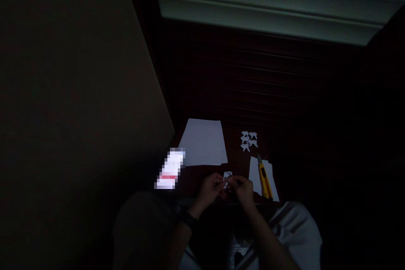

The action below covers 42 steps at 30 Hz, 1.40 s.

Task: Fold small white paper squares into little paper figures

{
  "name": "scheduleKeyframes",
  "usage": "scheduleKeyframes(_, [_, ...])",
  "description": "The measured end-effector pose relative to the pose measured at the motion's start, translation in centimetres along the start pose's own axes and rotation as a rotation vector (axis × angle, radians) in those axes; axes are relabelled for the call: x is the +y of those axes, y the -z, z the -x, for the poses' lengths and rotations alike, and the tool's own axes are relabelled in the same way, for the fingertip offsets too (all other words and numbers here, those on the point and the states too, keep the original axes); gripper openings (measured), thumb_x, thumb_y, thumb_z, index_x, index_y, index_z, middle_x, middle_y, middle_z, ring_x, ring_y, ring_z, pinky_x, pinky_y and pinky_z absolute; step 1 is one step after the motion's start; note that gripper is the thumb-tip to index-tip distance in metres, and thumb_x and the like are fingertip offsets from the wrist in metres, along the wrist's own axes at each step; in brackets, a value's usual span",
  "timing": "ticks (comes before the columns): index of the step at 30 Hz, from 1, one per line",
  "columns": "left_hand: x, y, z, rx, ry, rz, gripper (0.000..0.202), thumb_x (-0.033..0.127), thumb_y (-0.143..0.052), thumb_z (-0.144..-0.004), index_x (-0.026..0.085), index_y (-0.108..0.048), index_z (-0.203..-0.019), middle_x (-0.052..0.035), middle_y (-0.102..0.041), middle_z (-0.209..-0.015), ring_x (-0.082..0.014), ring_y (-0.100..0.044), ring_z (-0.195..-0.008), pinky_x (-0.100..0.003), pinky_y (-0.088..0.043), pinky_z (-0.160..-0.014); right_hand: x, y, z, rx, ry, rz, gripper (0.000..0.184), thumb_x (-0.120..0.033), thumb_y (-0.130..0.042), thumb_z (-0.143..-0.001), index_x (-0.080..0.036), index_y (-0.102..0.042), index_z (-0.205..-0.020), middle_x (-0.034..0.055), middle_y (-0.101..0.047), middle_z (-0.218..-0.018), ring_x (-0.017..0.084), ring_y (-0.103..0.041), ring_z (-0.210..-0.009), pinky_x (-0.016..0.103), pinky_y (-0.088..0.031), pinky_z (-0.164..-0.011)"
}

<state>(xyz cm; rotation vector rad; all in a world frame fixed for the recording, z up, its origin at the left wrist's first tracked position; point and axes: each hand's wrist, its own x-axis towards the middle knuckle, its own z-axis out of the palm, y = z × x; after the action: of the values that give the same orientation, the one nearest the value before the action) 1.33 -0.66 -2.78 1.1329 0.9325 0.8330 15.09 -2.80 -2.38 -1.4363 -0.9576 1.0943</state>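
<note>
1. Head view: left hand (211, 187) and right hand (243, 188) are pinching small folded paper (227, 174), lower centre, likely steadying it from both sides.
2. Yellow cutter (265, 180) is lying on small sheets (254, 176), lower right, presumably weighting them.

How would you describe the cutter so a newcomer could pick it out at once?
On the dark table, look just right of the person's right hand to the smaller white paper. The cutter lies across it, its blade end pointing toward the small folded pieces. Its yellow colour sets it apart from the white paper nearby.
</note>
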Motion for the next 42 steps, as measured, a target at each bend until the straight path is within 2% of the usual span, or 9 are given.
scheduleKeyframes(6, [-0.3, 0.2, -0.1, 0.018, -0.026, -0.016, 0.031, 0.043, -0.056, -0.072, 0.015, -0.05, -0.083, 0.0, -0.06, -0.062, -0.0122, -0.058, -0.044, -0.021, -0.045, -0.041, 0.1, -0.2, 0.2, 0.033, 0.005, 0.055, 0.034, -0.048, -0.063, -0.064, -0.015, -0.067, -0.071, 0.0008, -0.057, -0.043, 0.014, -0.049, -0.038, 0.022, -0.037, -0.037])
scheduleKeyframes(14, [-0.1, -0.2, 0.0, 0.051, -0.028, -0.065, 0.03, 0.043, -0.054, -0.074, 0.015, -0.051, -0.083, 0.0003, -0.059, -0.059, -0.0116, -0.057, -0.043, -0.019, -0.042, -0.04, 0.5, -0.6, 0.1, 0.165, 0.048, 0.159, 0.034, -0.047, -0.064, -0.064, -0.014, -0.067, -0.07, 0.0012, -0.058, -0.048, 0.014, -0.048, -0.041, 0.022, -0.036, -0.039])
scheduleKeyframes(18, [0.1, -0.3, 0.1, 0.068, -0.061, -0.057, 0.029, 0.043, -0.051, -0.076, 0.015, -0.05, -0.083, -0.0003, -0.059, -0.062, -0.0107, -0.057, -0.045, -0.019, -0.042, -0.041, 0.0, -0.7, 0.4, 0.12, 0.061, 0.087, 0.036, -0.048, -0.062, -0.066, -0.014, -0.066, -0.078, 0.0029, -0.061, -0.057, 0.014, -0.05, -0.044, 0.022, -0.038, -0.041])
scheduleKeyframes(24, [0.5, 0.0, 0.3, 0.028, -0.06, 0.023, 0.032, 0.044, -0.05, -0.077, 0.014, -0.051, -0.087, -0.001, -0.06, -0.066, -0.0106, -0.057, -0.048, -0.02, -0.043, -0.043, -0.2, -0.6, 0.7, 0.09, 0.044, 0.076, 0.036, -0.049, -0.06, -0.068, -0.016, -0.066, -0.08, 0.0016, -0.059, -0.053, 0.015, -0.052, -0.046, 0.023, -0.039, -0.042])
scheduleKeyframes(30, [0.5, 0.3, 0.2, 0.072, -0.031, 0.023, 0.035, 0.047, -0.051, -0.075, 0.013, -0.054, -0.084, 0.0001, -0.057, -0.061, -0.0086, -0.052, -0.043, -0.019, -0.041, -0.04, -0.6, -0.3, 0.6, 0.053, 0.049, 0.088, 0.038, -0.05, -0.058, -0.07, -0.016, -0.065, -0.084, 0.0012, -0.057, -0.053, 0.014, -0.049, -0.045, 0.023, -0.039, -0.042])
scheduleKeyframes(35, [0.1, 0.2, 0.0, 0.057, -0.059, -0.038, 0.033, 0.045, -0.049, -0.077, 0.014, -0.055, -0.085, 0.0005, -0.057, -0.058, -0.008, -0.05, -0.04, -0.018, -0.038, -0.038, -0.9, -0.2, 0.8, -0.025, 0.141, 0.168, 0.034, -0.048, -0.049, -0.078, -0.017, -0.061, -0.083, 0.0007, -0.057, -0.058, 0.016, -0.052, -0.051, 0.024, -0.04, -0.047])
scheduleKeyframes(39, [-0.3, -0.3, -0.1, 0.087, -0.064, -0.075, 0.031, 0.044, -0.049, -0.077, 0.014, -0.055, -0.083, 0.0016, -0.055, -0.055, -0.008, -0.05, -0.039, -0.017, -0.037, -0.038, -0.6, -0.7, 1.2, 0.063, 0.278, 0.305, 0.03, -0.043, -0.041, -0.084, -0.018, -0.057, -0.083, 0.0036, -0.06, -0.073, 0.017, -0.056, -0.065, 0.025, -0.041, -0.059])
scheduleKeyframes(42, [-0.5, -0.7, 0.1, 0.106, -0.067, -0.1, 0.03, 0.044, -0.047, -0.078, 0.015, -0.054, -0.084, 0.0029, -0.053, -0.053, -0.0081, -0.048, -0.038, -0.017, -0.036, -0.036, -0.3, -1.0, 1.4, 0.112, 0.32, 0.378, 0.026, -0.039, -0.039, -0.086, -0.018, -0.054, -0.083, 0.0045, -0.06, -0.076, 0.018, -0.056, -0.067, 0.026, -0.04, -0.062])
